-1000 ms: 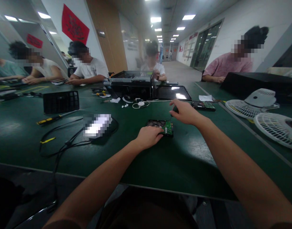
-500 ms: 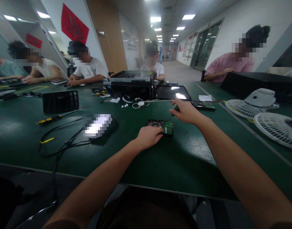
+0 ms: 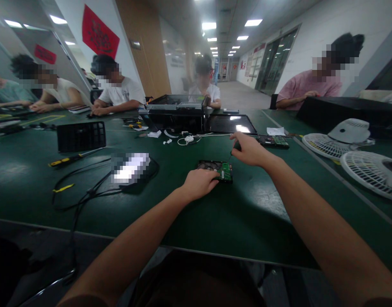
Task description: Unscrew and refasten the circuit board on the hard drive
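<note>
A hard drive lies flat on the green table, its circuit board facing up. Across its near left part rests my left hand, closed on the drive's edges and covering part of it. My right hand is closed around the dark handle of a screwdriver. The screwdriver's thin shaft points down at the far right corner of the drive; whether its tip sits in a screw is too small to tell.
Beyond the drive stands an open black computer case. To the left are a phone-like bright device, black cables and a yellow-black screwdriver. Another circuit-board device and white fans lie right. Several people sit around the table.
The fingers of my right hand have shifted around the screwdriver handle, which is turned slightly. My left hand and the hard drive keep their place.
</note>
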A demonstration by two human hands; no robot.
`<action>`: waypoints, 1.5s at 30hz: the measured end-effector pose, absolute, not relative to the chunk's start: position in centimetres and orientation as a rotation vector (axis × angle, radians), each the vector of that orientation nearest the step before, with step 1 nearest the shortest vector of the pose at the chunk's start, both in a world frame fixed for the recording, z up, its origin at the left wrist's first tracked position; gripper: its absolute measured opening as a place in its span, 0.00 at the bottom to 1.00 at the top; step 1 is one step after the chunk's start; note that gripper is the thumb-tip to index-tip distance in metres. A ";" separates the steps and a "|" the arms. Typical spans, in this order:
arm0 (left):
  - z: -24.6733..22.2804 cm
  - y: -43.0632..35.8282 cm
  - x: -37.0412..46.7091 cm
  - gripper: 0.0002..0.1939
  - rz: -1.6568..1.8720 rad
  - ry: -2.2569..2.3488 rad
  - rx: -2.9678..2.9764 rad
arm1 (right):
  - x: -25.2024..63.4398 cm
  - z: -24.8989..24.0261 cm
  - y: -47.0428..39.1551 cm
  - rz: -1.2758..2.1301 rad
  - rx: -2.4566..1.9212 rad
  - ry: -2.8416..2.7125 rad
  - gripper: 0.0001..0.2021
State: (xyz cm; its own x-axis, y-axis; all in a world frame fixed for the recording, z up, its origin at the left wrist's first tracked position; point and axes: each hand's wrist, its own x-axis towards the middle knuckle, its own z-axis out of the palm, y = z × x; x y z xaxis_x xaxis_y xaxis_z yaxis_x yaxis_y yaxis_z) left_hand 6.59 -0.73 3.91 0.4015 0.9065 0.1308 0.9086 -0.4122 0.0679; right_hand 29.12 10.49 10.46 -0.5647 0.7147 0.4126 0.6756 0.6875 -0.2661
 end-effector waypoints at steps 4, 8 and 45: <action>3.9 -0.8 6.6 0.14 -0.246 -1.693 -2.622 | 29.2 10.4 10.5 0.093 -1.118 -2.404 0.24; 3.9 -0.8 6.6 0.14 -0.263 -1.686 -2.622 | 29.3 10.3 10.7 0.065 -1.148 -2.397 0.22; 4.0 -0.8 6.6 0.15 -0.234 -1.696 -2.623 | 29.0 10.6 10.4 0.097 -1.031 -2.432 0.23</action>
